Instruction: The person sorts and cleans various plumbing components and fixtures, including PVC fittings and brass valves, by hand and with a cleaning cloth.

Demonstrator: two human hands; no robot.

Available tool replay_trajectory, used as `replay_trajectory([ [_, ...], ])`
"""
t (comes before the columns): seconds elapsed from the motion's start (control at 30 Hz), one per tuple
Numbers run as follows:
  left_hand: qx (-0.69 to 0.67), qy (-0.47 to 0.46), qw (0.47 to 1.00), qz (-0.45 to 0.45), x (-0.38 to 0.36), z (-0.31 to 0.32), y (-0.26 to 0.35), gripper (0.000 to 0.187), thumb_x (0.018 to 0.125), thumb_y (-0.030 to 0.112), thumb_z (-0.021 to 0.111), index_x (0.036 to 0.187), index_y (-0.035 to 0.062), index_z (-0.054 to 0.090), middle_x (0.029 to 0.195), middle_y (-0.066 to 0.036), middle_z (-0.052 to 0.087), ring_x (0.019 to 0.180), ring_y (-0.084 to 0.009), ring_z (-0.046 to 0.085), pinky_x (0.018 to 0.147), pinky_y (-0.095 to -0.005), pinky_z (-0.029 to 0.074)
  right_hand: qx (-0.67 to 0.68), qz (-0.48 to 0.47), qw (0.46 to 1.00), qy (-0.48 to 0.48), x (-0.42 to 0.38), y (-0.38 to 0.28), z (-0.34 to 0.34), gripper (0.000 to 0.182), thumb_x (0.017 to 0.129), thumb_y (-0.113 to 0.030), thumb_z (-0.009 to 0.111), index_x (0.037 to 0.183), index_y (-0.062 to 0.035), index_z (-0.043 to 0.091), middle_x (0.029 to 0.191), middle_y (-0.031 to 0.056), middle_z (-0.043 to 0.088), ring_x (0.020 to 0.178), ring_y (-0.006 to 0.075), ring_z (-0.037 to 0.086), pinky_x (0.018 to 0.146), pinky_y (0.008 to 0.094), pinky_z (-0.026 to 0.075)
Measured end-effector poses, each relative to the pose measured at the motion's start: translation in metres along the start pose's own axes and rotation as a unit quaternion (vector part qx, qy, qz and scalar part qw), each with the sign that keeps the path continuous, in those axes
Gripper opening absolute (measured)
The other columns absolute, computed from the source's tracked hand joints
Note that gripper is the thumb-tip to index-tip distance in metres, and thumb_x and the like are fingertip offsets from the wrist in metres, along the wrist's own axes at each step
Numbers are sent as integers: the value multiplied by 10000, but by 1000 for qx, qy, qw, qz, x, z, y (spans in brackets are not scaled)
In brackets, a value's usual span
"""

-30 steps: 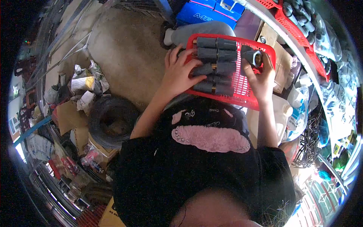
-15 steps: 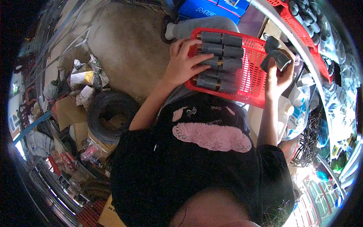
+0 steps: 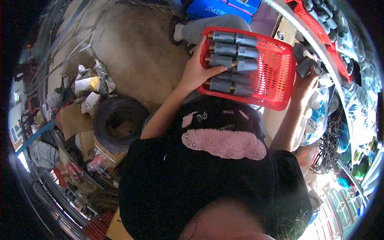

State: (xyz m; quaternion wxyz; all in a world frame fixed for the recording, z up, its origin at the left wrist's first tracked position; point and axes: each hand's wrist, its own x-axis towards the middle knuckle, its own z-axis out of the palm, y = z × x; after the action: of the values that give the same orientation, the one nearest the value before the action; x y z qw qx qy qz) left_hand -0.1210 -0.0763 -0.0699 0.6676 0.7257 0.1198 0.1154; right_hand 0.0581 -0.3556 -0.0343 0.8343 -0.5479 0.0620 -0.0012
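A red plastic basket (image 3: 285, 80) rests over my lap, tilted a little. On its left half lie two columns of dark grey cylindrical pipe fittings (image 3: 222, 49), with brass-coloured ends showing on some. My left hand (image 3: 200, 72) is closed around the basket's left side, its thumb laid over the fittings and its other fingers mostly hidden. Just beyond the basket's right edge, my right hand (image 3: 305, 86) is closed on a dark grey fitting (image 3: 306, 67). Another dark piece shows right behind that fitting; whether the hand holds it too I cannot make out.
A blue box (image 3: 224, 10) stands past my knee. At the upper right are more red baskets (image 3: 314, 26) of grey fittings beside a pale curved bar. To the left lie a black coil (image 3: 120, 124), crumpled paper (image 3: 87, 83) and cardboard. A white jug and bags crowd the right.
My left hand has gone from spread over the fittings to gripping the basket's left side. My right hand has moved right and slightly down with the fitting. The basket has shifted slightly.
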Motion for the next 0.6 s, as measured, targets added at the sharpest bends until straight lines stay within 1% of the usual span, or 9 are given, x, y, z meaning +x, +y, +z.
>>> replay_trajectory([
  [0.07,12,7,1000,22,-2,1,-7,1069,730,231,849,1518,36,153,1387,-185,482,1255,-261,504,1049,-383,401,73,79,994,-31,8,5,-16,348,933,-206,578,1196,12,507,1186,158,571,1020,244,598,921,365,510],
  [0.1,19,10,999,32,-1,1,-3,1072,734,258,846,1521,45,151,1365,-194,508,1233,-263,532,1031,-375,418,111,61,988,-93,5,8,-20,359,919,-121,590,1239,-21,462,1199,153,567,1041,237,592,921,359,503],
  [0.13,49,14,998,26,-4,1,3,1065,735,261,846,1519,41,160,1367,-198,509,1229,-261,536,1024,-374,424,-74,-48,991,-100,2,11,-24,388,905,-90,601,1253,-27,442,1211,150,566,1039,226,591,913,354,503],
  [0.17,79,17,997,18,-10,2,9,1058,736,263,845,1517,37,168,1369,-202,509,1225,-259,541,1018,-373,429,-257,-153,949,-103,-2,15,-28,423,892,-59,613,1267,-34,422,1223,146,565,1037,215,590,905,350,502],
  [0.2,108,22,994,10,-13,2,15,1051,737,266,844,1515,34,177,1371,-205,510,1221,-256,545,1012,-371,435,-429,-251,862,-102,-8,16,-26,461,878,-28,625,1281,-40,401,1236,143,563,1035,205,589,897,346,502],
  [0.27,83,14,996,-5,-16,-1,14,996,758,183,828,1510,17,198,1404,-181,483,1240,-226,517,1038,-357,411,-196,-86,977,-14,-21,9,-9,358,915,-195,529,1213,4,519,1212,136,586,1088,209,570,943,356,474],
  [0.33,64,11,998,-18,-20,-4,10,958,774,138,815,1508,9,213,1413,-167,478,1243,-211,508,1049,-350,401,-120,-20,992,13,-28,6,-3,399,933,-274,480,1169,31,587,1194,132,600,1117,209,557,971,359,450],
  [0.43,67,20,997,-32,-28,-7,1,920,792,124,795,1508,19,227,1395,-154,502,1226,-209,524,1044,-349,405,-275,-102,955,-35,-24,14,-8,389,939,-270,477,1164,22,602,1172,121,607,1082,204,557,966,344,429],
  [0.6,118,74,990,5,-55,-15,-1,917,769,220,811,1496,47,280,1294,-193,591,1163,-241,598,980,-350,456,-250,-98,958,-104,-19,29,-1,365,953,-268,500,1186,-6,597,1142,88,615,1017,182,558,936,327,419],
])
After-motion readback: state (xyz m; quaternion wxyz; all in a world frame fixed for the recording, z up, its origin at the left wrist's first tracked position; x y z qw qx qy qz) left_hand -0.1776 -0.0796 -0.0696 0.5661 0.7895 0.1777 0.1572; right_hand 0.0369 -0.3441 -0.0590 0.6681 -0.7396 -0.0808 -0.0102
